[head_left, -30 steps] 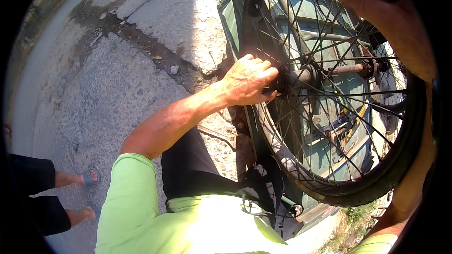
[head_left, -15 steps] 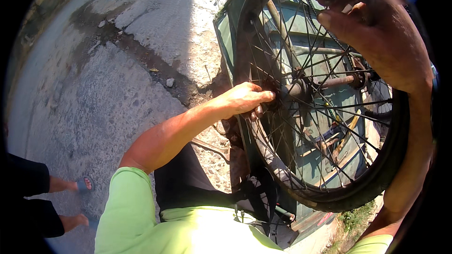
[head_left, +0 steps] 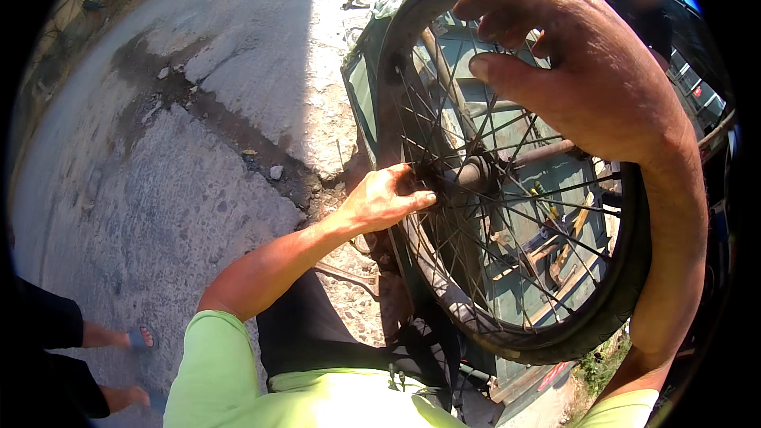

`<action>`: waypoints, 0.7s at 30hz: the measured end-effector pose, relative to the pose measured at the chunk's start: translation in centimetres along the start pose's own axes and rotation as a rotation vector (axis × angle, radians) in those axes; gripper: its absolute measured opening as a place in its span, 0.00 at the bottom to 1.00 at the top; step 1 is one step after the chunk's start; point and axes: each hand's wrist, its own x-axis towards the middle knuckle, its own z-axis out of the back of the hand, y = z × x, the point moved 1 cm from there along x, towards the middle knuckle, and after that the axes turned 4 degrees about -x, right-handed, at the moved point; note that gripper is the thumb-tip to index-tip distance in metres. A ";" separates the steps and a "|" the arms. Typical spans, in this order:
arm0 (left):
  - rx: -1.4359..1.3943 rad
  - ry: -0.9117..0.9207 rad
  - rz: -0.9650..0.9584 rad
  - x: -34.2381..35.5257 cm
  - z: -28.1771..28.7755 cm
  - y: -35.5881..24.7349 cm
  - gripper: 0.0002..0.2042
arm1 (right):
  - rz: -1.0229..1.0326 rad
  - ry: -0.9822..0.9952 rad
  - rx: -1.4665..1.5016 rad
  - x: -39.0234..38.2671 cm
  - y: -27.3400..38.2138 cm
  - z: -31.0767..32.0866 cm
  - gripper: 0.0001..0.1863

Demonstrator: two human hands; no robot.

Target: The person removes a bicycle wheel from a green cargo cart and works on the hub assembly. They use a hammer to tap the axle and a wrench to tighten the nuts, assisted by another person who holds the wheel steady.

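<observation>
Hub (head_left: 473,176) lies near three o'clock of your half-curled left hand (head_left: 376,201), its hold unclear. Your right hand (head_left: 590,79) gapes over the wheel (head_left: 555,346).

1. We can read no words, labels, numbers or signs.
2. We see a small, slanting bright-red marking (head_left: 552,376) on the worn, flat greenish panel (head_left: 521,389) at the lower right; it is too blurred for us to read.

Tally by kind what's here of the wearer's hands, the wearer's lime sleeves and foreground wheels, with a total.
Left hand, right hand: 2
Left sleeve, right sleeve: 2
Foreground wheel: 1
Total: 5
</observation>
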 end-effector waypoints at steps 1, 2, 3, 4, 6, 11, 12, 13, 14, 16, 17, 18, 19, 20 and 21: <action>-0.137 -0.024 0.138 0.2 -0.1 1.1 0.36 | -0.010 0.019 -0.031 0.3 0.2 0.2 0.18; -0.434 0.169 0.423 0.4 0.3 -2.2 0.38 | -0.049 0.050 -0.082 0.1 -0.3 0.4 0.18; -0.582 0.208 0.469 0.8 -0.5 -1.6 0.33 | -0.086 0.073 -0.134 0.0 -0.6 0.8 0.19; -0.615 0.211 0.513 0.9 -1.0 -1.2 0.28 | -0.063 0.039 -0.174 -0.1 -0.6 0.7 0.18; -0.725 0.226 0.576 1.4 -1.4 -0.9 0.19 | -0.024 0.016 -0.228 -0.1 -1.0 0.6 0.17; -0.941 0.135 0.780 0.4 -1.0 -1.4 0.10 | -0.087 0.102 -0.152 0.6 -0.2 0.8 0.14; -0.921 0.144 0.770 0.8 -1.1 -1.2 0.10 | -0.103 0.124 -0.158 0.6 -0.2 1.1 0.14; -0.902 0.148 0.759 1.3 -1.2 -1.0 0.09 | -0.114 0.132 -0.167 0.4 -0.2 1.5 0.14; -0.777 0.197 0.629 1.4 -1.3 -1.1 0.11 | -0.114 0.145 -0.165 0.4 -0.3 1.4 0.14; -0.160 0.151 -0.018 1.2 -1.2 -1.6 0.12 | -0.098 0.157 -0.166 0.4 -0.6 1.0 0.14; 0.066 0.077 -0.184 1.1 -1.1 -1.8 0.13 | -0.078 0.153 -0.169 0.6 -0.9 0.7 0.14; 0.301 -0.035 -0.328 0.8 -1.2 -2.1 0.15 | -0.057 0.148 -0.172 0.8 -1.0 0.5 0.14; 0.508 -0.043 -0.384 0.2 -1.0 -2.5 0.14 | -0.062 0.134 -0.147 0.6 -0.9 0.4 0.14; 0.560 -0.051 -0.431 0.0 -0.9 -2.7 0.15 | -0.071 0.114 -0.131 0.2 -0.6 0.7 0.14; 0.612 -0.057 -0.477 -0.1 -0.8 -2.9 0.15 | -0.081 0.094 -0.114 0.0 -0.4 1.0 0.14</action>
